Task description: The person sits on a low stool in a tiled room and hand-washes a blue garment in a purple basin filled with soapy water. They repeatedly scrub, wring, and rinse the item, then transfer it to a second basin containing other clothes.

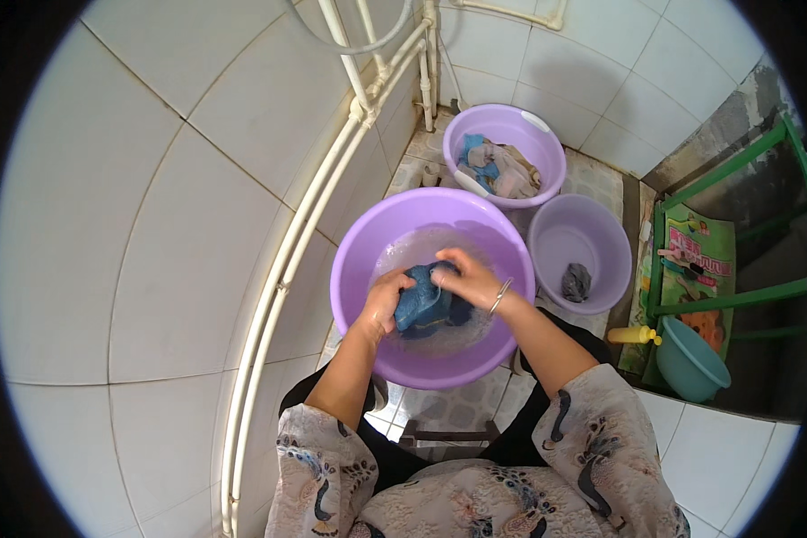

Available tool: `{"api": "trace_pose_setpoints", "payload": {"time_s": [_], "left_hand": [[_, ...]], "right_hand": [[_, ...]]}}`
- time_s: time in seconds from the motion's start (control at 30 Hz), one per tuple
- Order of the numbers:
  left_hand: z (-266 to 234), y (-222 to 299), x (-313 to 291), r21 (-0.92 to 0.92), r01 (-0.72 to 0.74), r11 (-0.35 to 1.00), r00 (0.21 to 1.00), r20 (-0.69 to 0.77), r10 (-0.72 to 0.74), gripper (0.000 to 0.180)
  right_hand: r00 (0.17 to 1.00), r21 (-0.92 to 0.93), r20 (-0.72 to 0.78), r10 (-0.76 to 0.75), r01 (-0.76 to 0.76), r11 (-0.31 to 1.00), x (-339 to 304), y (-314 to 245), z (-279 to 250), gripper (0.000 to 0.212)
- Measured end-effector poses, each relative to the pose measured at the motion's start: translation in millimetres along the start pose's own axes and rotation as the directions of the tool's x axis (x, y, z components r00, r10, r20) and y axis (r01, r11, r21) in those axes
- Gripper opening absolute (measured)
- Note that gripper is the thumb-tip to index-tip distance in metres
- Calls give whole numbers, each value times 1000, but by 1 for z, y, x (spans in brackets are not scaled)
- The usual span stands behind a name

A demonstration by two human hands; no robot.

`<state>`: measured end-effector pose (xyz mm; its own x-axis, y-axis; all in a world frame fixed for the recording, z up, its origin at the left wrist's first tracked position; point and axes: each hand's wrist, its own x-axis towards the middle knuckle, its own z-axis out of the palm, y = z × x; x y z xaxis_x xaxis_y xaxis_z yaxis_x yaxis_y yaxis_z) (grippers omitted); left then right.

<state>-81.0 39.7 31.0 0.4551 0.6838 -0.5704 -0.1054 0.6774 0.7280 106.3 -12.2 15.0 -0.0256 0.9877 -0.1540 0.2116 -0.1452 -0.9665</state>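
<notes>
A wet blue cloth (419, 303) is bunched up between my hands, just above cloudy, sudsy water in a large purple basin (354, 240). My left hand (389, 300) grips the cloth's left side, its fingers wrapped round the edge. On the other side, my right hand (466, 276) has its fingers curled at the cloth's upper right; a silver bangle is on that wrist. The lower part of the cloth hangs toward the water, and its darker folds are partly hidden.
Behind stands a purple basin (556, 152) with several clothes. A paler basin (611, 235) at the right holds a dark grey cloth (576, 282). Farther right are a yellow bottle (630, 335), a teal bowl (686, 363) and a green frame (735, 303). White pipes (282, 285) run along the left wall.
</notes>
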Motion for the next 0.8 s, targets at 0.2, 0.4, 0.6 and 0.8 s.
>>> {"api": "trace_pose_setpoints", "payload": {"time_s": [0.2, 0.4, 0.6, 0.8], "left_hand": [[-15, 8, 4, -143, 132, 981, 990, 60, -124, 36], [-25, 4, 1, 552, -214, 806, 975, 71, 211, 49], [-12, -15, -9, 755, -482, 443, 876, 412, 250, 61], [-31, -24, -1, 906, -372, 202, 894, 292, 341, 43]], "right_hand": [[997, -158, 72, 9, 3, 987, 7, 7, -2, 28], [995, 30, -29, 91, -90, 995, 12, 2, 9, 29], [995, 415, -36, 98, -74, 907, 16, -43, 0, 34], [981, -412, 177, 86, -6, 911, 7, -12, 8, 20]]}}
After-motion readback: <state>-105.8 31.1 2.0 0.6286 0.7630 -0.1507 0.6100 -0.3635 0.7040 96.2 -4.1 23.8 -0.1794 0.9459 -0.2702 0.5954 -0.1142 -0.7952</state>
